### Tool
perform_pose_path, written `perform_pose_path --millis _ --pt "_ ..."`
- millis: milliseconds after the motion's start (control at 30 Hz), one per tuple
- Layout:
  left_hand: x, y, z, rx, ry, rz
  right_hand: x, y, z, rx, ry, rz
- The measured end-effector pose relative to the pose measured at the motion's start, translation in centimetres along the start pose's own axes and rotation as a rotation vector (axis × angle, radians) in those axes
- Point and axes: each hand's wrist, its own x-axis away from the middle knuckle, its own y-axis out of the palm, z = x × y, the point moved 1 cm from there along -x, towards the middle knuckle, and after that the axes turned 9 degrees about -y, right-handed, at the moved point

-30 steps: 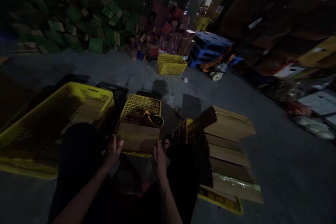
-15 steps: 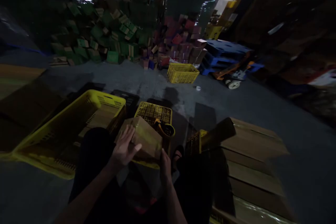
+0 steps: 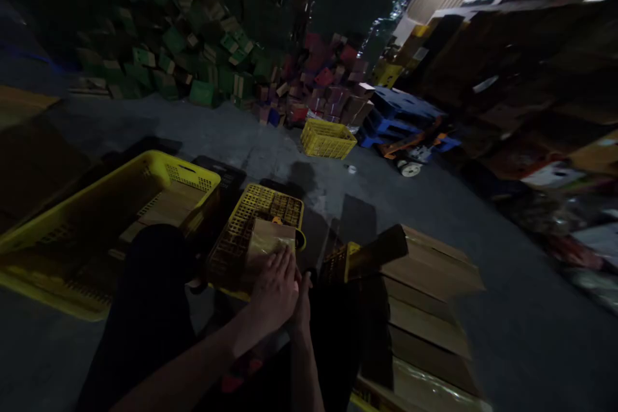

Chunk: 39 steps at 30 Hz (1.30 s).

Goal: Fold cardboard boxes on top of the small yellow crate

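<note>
A small cardboard box with shiny tape on it rests on an upturned yellow crate between my knees. My left hand lies flat on the box's near side, fingers stretched out and close together. At the near right edge my right hand grips the box, thumb up; its other fingers are mostly hidden behind my left hand. Behind the box a tape dispenser shows only an orange bit and a yellow roll edge.
On my left stands a large yellow crate with cardboard inside. Flat cardboard sheets are stacked at my right. Farther off are a small yellow crate, blue pallets, a pallet jack and a heap of green boxes.
The box has turned and come nearer me, covering most of the tape dispenser. My left hand has slid from its left top to its near side, beside my right hand. The view has shifted right.
</note>
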Motion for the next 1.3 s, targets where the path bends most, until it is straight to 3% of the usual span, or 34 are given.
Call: perform_pose_path --millis 200,567,733,900,1000,1167,1300 --pt "-0.5 -2.4 -2.5 0.040 0.120 0.031 0.0 -0.1 -3.7 -0.134 -0.064 -0.094" --pt "1.1 -4.7 -5.5 -0.014 0.109 0.007 0.4 -0.7 -5.3 0.186 -0.191 -0.074" --pt "2.2 -5.1 -9.2 -0.031 0.076 0.031 0.2 -0.6 -5.2 0.317 -0.271 -0.064" --pt "4.0 -4.0 -12.9 -0.059 0.046 0.097 0.1 -1.0 -5.0 0.533 -0.418 -0.063" --pt "4.6 -4.0 -12.6 0.009 0.061 0.109 0.1 -0.6 -5.0 0.656 -0.465 -0.073" --pt "3.6 -5.0 -10.3 0.062 0.042 0.020 0.1 0.2 -5.0 0.824 -0.496 -0.060" --pt "2.9 -4.5 -10.1 0.034 0.050 0.042 0.5 1.1 -5.4 0.901 -0.507 -0.064"
